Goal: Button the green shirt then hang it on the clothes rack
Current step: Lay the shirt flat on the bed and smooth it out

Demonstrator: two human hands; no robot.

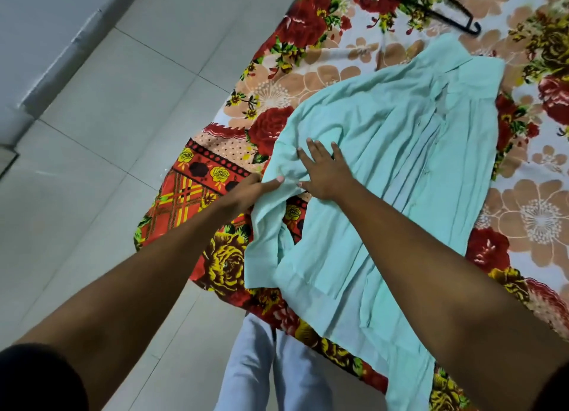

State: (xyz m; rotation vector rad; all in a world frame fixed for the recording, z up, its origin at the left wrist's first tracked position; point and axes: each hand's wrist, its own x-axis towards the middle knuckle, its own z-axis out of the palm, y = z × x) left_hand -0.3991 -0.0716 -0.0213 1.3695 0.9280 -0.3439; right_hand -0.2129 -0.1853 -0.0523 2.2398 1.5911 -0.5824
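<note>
**Green shirt spread on the floral bedsheet**

Nearest, the person's pale grey trousers [271, 367] stand against the bed's near edge. The light mint-green cotton shirt [400, 164] lies crumpled across the red-and-peach floral bedsheet [523, 213] — its hem overhanging that edge. The left hand [246, 192] pinches a fold near the left edge; the right hand [326, 170] presses flat, fingers spread. Farthest — a black plastic hanger [455, 13], apart from the collar.

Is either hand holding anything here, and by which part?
The left hand pinches the green shirt at a fold of its edge nearest the bedsheet's border. The right hand holds nothing; it presses flat on the shirt.
</note>
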